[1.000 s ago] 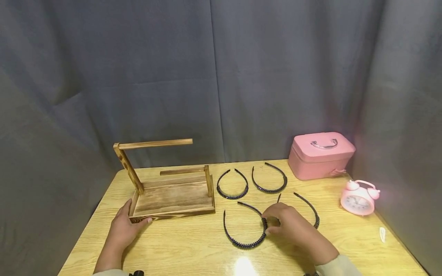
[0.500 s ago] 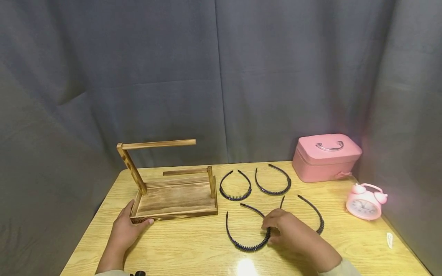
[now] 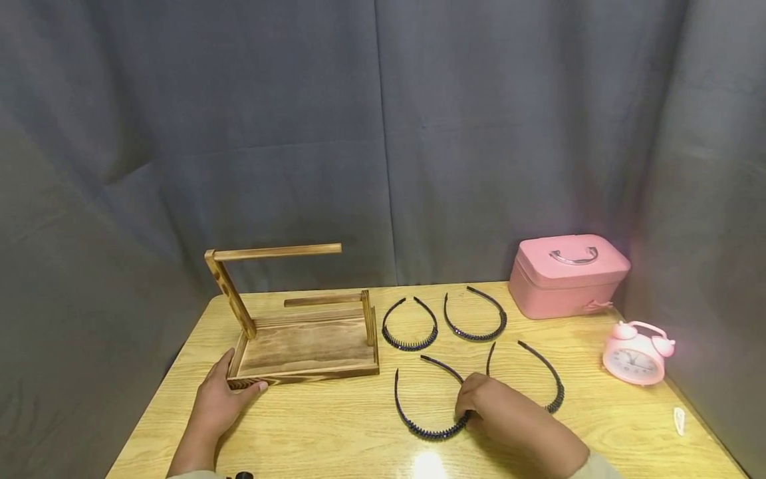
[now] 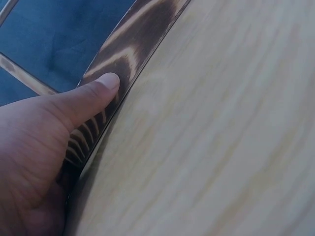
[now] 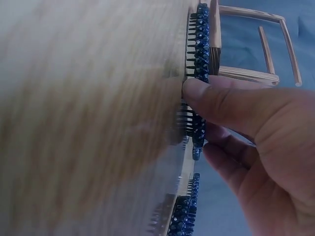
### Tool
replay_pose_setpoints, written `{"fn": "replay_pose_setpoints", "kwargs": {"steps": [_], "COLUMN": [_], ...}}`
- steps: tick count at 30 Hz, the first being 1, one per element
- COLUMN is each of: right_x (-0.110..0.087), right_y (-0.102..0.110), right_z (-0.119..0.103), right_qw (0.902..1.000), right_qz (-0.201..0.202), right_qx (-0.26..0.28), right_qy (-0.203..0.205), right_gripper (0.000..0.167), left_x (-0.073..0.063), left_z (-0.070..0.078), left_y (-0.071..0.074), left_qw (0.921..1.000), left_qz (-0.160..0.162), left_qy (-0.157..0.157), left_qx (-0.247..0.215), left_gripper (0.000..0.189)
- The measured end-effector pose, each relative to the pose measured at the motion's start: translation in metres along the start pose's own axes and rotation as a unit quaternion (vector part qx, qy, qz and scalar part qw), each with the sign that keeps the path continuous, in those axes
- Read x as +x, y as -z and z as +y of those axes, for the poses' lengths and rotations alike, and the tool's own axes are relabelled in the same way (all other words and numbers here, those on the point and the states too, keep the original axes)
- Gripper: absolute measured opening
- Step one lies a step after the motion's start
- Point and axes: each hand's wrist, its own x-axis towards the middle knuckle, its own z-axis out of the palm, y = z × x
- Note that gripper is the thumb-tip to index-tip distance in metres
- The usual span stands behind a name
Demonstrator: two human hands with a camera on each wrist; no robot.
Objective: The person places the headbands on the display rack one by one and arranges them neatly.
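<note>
My left hand (image 3: 218, 402) holds the front left corner of a wooden rack (image 3: 308, 342), a shallow tray with two posts that each carry a bar. The thumb (image 4: 106, 83) lies along its scorched front wall in the left wrist view. My right hand (image 3: 503, 412) pinches the right side of a dark toothed headband (image 3: 427, 434), which lies nearest me on the table. In the right wrist view, the thumb presses the headband's blue beaded edge (image 5: 202, 46), with fingers behind it. Another headband (image 3: 559, 396) lies partly hidden behind the right hand.
Two more headbands, one at centre (image 3: 409, 346) and one farther right (image 3: 475, 336), lie behind. A pink case (image 3: 568, 279) stands at the back right, with a pink alarm clock (image 3: 637, 356) and white hair clip (image 3: 679, 421) nearer the right edge. Grey curtains (image 3: 299, 133) surround the table.
The fingers of my right hand have closed together on the nearest headband. My left hand stays at the rack's corner. The whole head view has shifted slightly.
</note>
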Motion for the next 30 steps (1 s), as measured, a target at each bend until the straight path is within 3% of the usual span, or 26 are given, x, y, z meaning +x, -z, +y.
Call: {"fn": "replay_pose_setpoints", "kwargs": {"steps": [6, 9, 13, 16, 19, 23, 26, 30], "right_x": [0.0, -0.002, -0.003, -0.002, 0.003, 0.01, 0.017, 0.029], "right_y": [-0.003, -0.005, -0.004, -0.002, 0.001, 0.008, 0.017, 0.031], "right_z": [-0.001, -0.003, -0.009, -0.014, -0.017, -0.02, -0.022, -0.025], "right_qw": [1.0, 0.9988, 0.9925, 0.9854, 0.9752, 0.9483, 0.9175, 0.868], "right_qz": [0.004, 0.039, 0.086, 0.11, 0.133, 0.165, 0.19, 0.219], "right_qx": [0.009, 0.02, 0.075, 0.128, 0.174, 0.249, 0.307, 0.371], "right_qy": [0.001, 0.024, 0.043, 0.021, -0.03, -0.107, -0.167, -0.247], "right_gripper": [0.025, 0.023, 0.021, 0.02, 0.015, 0.009, 0.014, 0.026], "left_x": [0.001, 0.002, 0.002, 0.001, 0.001, 0.0, 0.0, 0.0], "left_z": [-0.003, -0.005, -0.005, -0.004, -0.005, -0.005, -0.004, -0.002], "left_y": [-0.001, -0.002, -0.002, -0.002, -0.003, -0.004, -0.004, -0.003], "left_qw": [1.0, 1.0, 0.9999, 0.9999, 0.9999, 0.9998, 0.9997, 0.9996], "left_qz": [0.003, 0.005, 0.008, 0.008, 0.01, 0.016, 0.019, 0.019], "left_qy": [-0.003, -0.005, -0.007, -0.007, -0.008, -0.012, -0.018, -0.023], "left_qx": [-0.002, -0.002, -0.004, -0.005, -0.004, 0.0, 0.002, 0.002], "left_gripper": [0.136, 0.136, 0.136, 0.135, 0.134, 0.132, 0.131, 0.13]}}
